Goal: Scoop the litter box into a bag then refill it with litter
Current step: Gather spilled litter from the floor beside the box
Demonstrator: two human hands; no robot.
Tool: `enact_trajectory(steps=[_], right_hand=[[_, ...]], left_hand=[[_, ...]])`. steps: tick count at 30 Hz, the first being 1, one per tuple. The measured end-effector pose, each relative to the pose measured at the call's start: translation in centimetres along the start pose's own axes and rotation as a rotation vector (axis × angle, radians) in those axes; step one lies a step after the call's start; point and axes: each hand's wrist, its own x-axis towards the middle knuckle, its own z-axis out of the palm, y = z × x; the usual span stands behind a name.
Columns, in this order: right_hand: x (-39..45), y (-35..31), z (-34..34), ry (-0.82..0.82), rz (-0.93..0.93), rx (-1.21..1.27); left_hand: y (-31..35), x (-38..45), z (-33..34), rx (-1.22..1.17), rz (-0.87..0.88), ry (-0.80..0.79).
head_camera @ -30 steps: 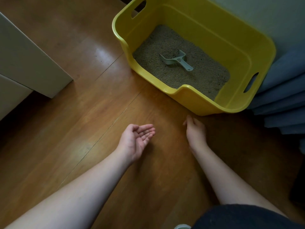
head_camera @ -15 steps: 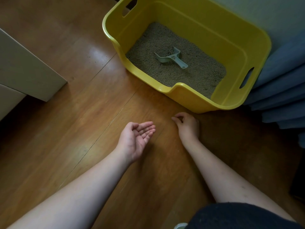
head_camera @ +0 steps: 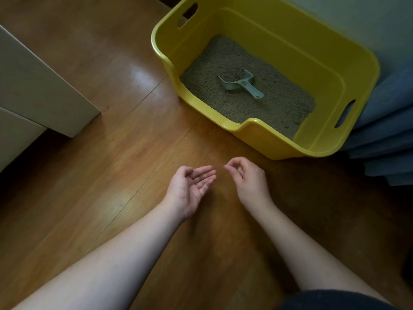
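Head: hands (head_camera: 192, 189) short of litter box (head_camera: 263, 139)

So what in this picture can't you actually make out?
All from the head view:
- Whether the right hand pinches anything: its curled fingers hide it.
- The specks on the left hand's palm: too small to identify.
- Any bag: none in frame.
- Clumps in the litter: too fine and dim; the yellow box's near wall hides part.
- What the scoop holds: only dark grains.
- The blue folds: cut off by the right edge.
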Motion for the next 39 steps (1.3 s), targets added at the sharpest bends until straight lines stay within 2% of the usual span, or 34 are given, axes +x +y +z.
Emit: enact_trajectory(steps=[7,12,19,26,32,39], right_hand=[[-1.3,-4.7,0.7,-0.119,-0.299,-0.067],[-0.5,-5.7,0.8,-0.115,-0.375,0.045],[3.1,-6.9,2.3,-0.022,-0.21,0.183],[10.8,-8.4,6.1,-0.072,-0.182,0.004],[13.8,-8.4,10.4,-0.025,-0.173,-0.139],[15.6,-8.0,12.4,-0.086,-0.114,-0.216]], left_hand=[[1.4,-0.7,1.0,-0.089,0.091,0.006],[2.2,-1.5,0.6,-0.132,0.078,-0.031],[4.8,-1.6,-1.4,-0.235,0.107,0.017],[11.2,-2.8,-2.8,-0.301,0.263,0.003],[11.8,-3.6,-2.5,-0.313,0.262,-0.012],[11.7,-4.8,-4.5,-0.341,0.26,0.036]])
